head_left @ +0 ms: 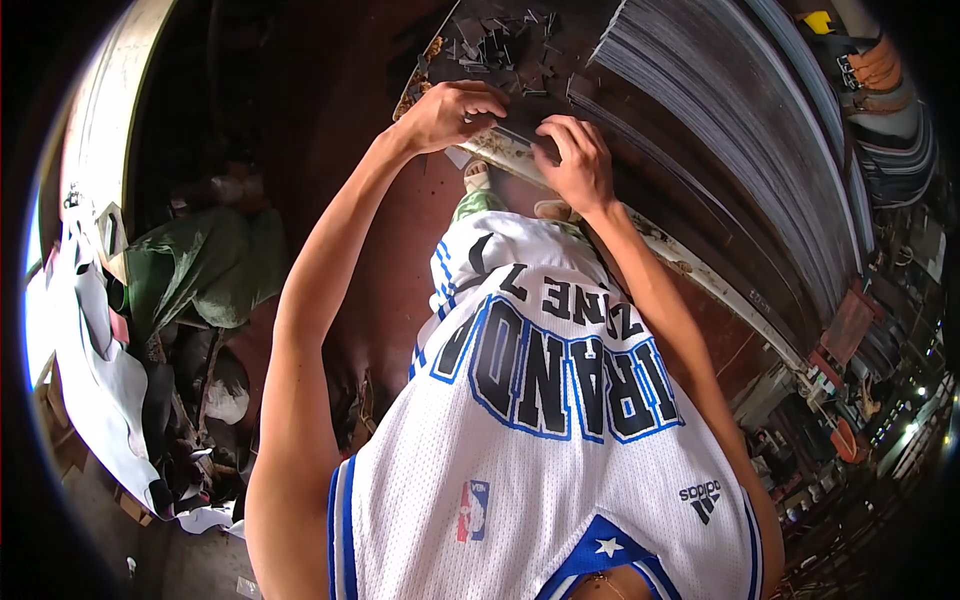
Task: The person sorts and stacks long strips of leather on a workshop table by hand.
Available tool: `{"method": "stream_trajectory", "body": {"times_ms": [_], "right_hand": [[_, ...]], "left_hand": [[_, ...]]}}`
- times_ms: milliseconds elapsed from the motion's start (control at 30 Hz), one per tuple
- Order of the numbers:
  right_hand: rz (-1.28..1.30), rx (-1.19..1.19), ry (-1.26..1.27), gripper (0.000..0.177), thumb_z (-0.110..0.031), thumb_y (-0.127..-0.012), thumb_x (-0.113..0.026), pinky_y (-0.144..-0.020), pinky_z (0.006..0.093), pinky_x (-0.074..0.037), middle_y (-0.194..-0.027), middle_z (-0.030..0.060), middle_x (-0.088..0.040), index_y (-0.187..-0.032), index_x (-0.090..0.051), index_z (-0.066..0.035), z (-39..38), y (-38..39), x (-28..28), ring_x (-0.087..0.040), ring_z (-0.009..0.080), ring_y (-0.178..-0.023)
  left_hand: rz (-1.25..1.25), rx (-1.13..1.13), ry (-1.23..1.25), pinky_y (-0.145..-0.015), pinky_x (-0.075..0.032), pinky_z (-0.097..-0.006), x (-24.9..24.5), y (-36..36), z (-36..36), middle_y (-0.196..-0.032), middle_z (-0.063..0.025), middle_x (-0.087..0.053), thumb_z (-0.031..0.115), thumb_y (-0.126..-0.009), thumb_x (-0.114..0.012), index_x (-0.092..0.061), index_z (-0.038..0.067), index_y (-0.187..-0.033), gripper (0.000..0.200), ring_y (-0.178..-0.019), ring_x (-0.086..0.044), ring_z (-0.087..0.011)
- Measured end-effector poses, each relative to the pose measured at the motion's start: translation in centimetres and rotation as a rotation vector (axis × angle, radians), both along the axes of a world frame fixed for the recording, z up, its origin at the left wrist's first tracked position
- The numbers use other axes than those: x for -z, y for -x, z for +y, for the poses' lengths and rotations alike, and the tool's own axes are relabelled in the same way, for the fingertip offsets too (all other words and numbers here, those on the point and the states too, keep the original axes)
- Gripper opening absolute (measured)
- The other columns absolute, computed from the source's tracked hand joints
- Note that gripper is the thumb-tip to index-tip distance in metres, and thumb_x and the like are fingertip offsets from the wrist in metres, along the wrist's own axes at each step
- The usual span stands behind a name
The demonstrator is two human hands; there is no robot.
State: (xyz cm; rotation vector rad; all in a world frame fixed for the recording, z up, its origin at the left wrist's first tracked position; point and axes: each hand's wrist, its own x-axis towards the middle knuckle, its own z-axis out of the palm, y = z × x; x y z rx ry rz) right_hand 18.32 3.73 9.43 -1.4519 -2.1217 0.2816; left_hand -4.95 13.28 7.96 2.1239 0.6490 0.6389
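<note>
My left hand (pixel 452 115) is at the near edge of a dark work surface, its fingers curled toward the right; what they hold, if anything, is too small to make out. To its right, my right hand (pixel 578 160) has its fingers bent, with a gap between thumb and forefinger and nothing visible in it. A thin dark strip (pixel 515 133) lies between the two hands along the pale edge rail (pixel 500 155). Beyond my hands is a scattered heap of small dark offcuts (pixel 490 45).
Long stacked grey sheets (pixel 740 120) fill the right side of the surface. A green cloth (pixel 205 265) and white material (pixel 100 390) lie at the left. Orange straps (pixel 872 75) show at the upper right, and tools (pixel 845 440) at the lower right.
</note>
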Motion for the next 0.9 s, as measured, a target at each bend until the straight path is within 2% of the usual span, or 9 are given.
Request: {"method": "stream_trajectory", "body": {"times_ms": [267,400,467,567,700,800,900], "right_hand": [[0.006,-0.01,0.009,0.026,-0.009,-0.074,-0.075,-0.083,0.0365,-0.049,-0.1,0.0031,-0.063,-0.097,-0.062,-0.01,0.1,-0.1,0.0,-0.061,0.0238,-0.09],[0.008,-0.009,0.032,0.024,-0.009,-0.075,-0.076,-0.084,0.0367,-0.049,-0.103,0.004,-0.065,-0.097,-0.065,-0.009,-0.1,-0.3,-0.2,-0.063,0.0248,-0.093],[0.009,-0.011,0.034,0.024,-0.009,-0.075,-0.077,-0.084,0.037,-0.05,-0.106,0.0049,-0.067,-0.097,-0.067,-0.008,-0.3,-0.3,-0.1,-0.064,0.0258,-0.094],[-0.008,-0.012,-0.01,0.023,-0.01,-0.075,-0.077,-0.085,0.0364,-0.051,-0.108,0.0052,-0.07,-0.097,-0.07,-0.007,-0.4,-0.1,-0.4,-0.065,0.0251,-0.095],[-0.008,0.002,-0.067,0.021,-0.01,-0.075,-0.078,-0.087,0.0362,-0.051,-0.109,0.0051,-0.071,-0.095,-0.072,-0.007,-0.1,0.7,-0.6,-0.066,0.0243,-0.095],[-0.003,0.008,-0.05,0.021,-0.01,-0.074,-0.078,-0.086,0.0362,-0.052,-0.109,0.0049,-0.071,-0.095,-0.072,-0.007,0.3,1.4,-0.7,-0.066,0.0242,-0.095],[0.0,0.01,-0.023,0.021,-0.009,-0.074,-0.078,-0.085,0.0361,-0.052,-0.109,0.0048,-0.071,-0.095,-0.072,-0.007,0.7,2.0,-0.1,-0.066,0.0242,-0.095]], "left_hand": [[0.052,0.016,-0.141,-0.085,-0.055,-0.0395,0.2,-0.2,-0.1,-0.113,-0.0096,-0.067,0.011,-0.082,-0.072,-0.068,0.004,-0.096,0.016,-0.101,-0.065,-0.0313],[0.073,0.017,-0.132,-0.084,-0.055,-0.0399,0.6,-0.3,-0.1,-0.113,-0.0096,-0.067,0.013,-0.083,-0.072,-0.068,0.004,-0.097,0.017,-0.1,-0.065,-0.0316],[0.154,0.016,-0.073,-0.088,-0.055,-0.0389,0.5,-0.3,-0.1,-0.117,-0.0077,-0.068,0.014,-0.084,-0.073,-0.071,0.005,-0.097,0.016,-0.106,-0.066,-0.0287],[0.146,0.011,-0.081,-0.089,-0.055,-0.0387,0.6,-0.2,-0.1,-0.117,-0.0074,-0.068,0.014,-0.084,-0.073,-0.07,0.005,-0.098,0.017,-0.106,-0.065,-0.0286],[0.112,0.002,-0.1,-0.089,-0.055,-0.0381,1.2,-0.3,-0.1,-0.115,-0.0073,-0.069,0.014,-0.084,-0.073,-0.07,0.005,-0.097,0.017,-0.105,-0.065,-0.0283],[0.052,0.0,-0.136,-0.084,-0.054,-0.0415,1.3,-0.3,-0.1,-0.109,-0.0095,-0.067,0.016,-0.085,-0.071,-0.068,0.004,-0.102,0.02,-0.099,-0.064,-0.032],[0.09,0.003,-0.053,-0.083,-0.054,-0.0425,0.8,-0.3,-0.1,-0.107,-0.0097,-0.067,0.017,-0.085,-0.071,-0.067,0.005,-0.105,0.024,-0.097,-0.064,-0.0322]]}}
